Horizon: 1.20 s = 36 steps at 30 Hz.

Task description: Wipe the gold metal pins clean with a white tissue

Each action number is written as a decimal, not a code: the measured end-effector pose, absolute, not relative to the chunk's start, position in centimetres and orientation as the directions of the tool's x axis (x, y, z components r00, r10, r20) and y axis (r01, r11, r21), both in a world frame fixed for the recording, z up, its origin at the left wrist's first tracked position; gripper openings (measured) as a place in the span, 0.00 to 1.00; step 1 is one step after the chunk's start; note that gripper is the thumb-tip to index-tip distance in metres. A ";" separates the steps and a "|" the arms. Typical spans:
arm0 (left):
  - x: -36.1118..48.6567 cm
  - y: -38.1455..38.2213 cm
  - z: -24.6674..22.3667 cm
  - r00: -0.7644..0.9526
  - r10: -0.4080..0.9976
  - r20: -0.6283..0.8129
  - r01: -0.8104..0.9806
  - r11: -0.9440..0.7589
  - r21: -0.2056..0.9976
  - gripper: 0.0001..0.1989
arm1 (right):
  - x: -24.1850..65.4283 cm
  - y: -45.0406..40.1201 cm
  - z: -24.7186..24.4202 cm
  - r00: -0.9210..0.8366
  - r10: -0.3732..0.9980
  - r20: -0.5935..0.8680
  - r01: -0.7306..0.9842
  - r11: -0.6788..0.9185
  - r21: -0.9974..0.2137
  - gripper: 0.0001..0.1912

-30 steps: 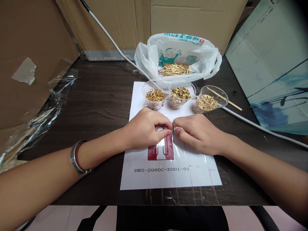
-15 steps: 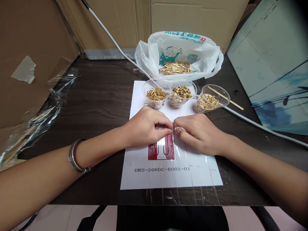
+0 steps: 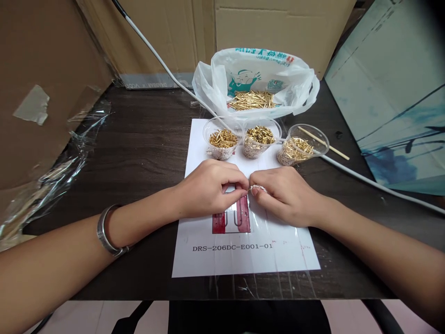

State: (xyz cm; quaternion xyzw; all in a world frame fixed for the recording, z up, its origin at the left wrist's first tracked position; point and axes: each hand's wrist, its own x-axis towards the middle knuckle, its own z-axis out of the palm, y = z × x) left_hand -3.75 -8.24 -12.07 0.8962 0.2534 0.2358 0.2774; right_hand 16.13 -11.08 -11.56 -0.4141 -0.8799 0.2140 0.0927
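Observation:
Over the printed sheet [image 3: 225, 264], my left hand [image 3: 212, 188] and my right hand [image 3: 288, 195] meet fingertip to fingertip. My left thumb and forefinger are pinched together. My right hand is curled closed, with a white wrapping [image 3: 259, 188] at its thumb tip. A tiny gold-coloured pin [image 3: 249, 189] shows between the two pinches; most of it is hidden by fingers. Beneath, a red-and-white printed figure [image 3: 243, 218] is partly covered by my left hand. Behind the hands stand a left cup [image 3: 222, 153], a middle cup [image 3: 255, 150] and a right cup [image 3: 287, 157], all clear and holding small gold-coloured metal pieces.
A white plastic bag [image 3: 299, 95] lies open at the back with longer gold-coloured pins [image 3: 253, 99] inside. One thin stick [image 3: 339, 150] leans by the tilted right cup. A white cable [image 3: 382, 185] crosses behind the cups. Cardboard [image 3: 167, 41] walls the dark table [image 3: 132, 134].
The view has shifted slightly, so everything sits a little lower and further left. Both hands keep the same pinch, fingertips together.

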 end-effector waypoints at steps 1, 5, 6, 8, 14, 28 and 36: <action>-3.8 -8.2 -12.1 0.761 0.584 0.283 0.324 -0.719 0.615 0.06 | 16.1 -11.1 -11.6 -0.638 0.770 -0.012 0.689 0.564 -0.455 0.14; -3.9 -8.2 -12.1 0.764 0.578 0.287 0.320 -0.726 0.609 0.06 | 16.1 -11.1 -11.6 -0.641 0.768 -0.009 0.684 0.566 -0.460 0.14; -3.9 -8.3 -12.2 0.765 0.574 0.290 0.316 -0.728 0.608 0.06 | 16.1 -11.1 -11.6 -0.641 0.768 -0.007 0.683 0.566 -0.462 0.14; -3.9 -8.3 -12.2 0.767 0.571 0.293 0.312 -0.731 0.607 0.06 | 16.1 -11.1 -11.6 -0.637 0.771 -0.002 0.683 0.563 -0.466 0.14; -3.9 -8.2 -12.2 0.780 0.557 0.284 0.312 -0.741 0.595 0.07 | 16.1 -10.9 -11.7 -0.630 0.776 -0.006 0.690 0.556 -0.464 0.14; -3.9 -8.0 -12.2 0.789 0.544 0.285 0.292 -0.740 0.605 0.07 | 16.2 -10.9 -11.8 -0.644 0.765 0.013 0.674 0.576 -0.463 0.15; -3.9 -8.0 -12.2 0.774 0.572 0.271 0.306 -0.713 0.630 0.06 | 16.3 -10.9 -11.3 -0.680 0.733 -0.016 0.660 0.602 -0.449 0.14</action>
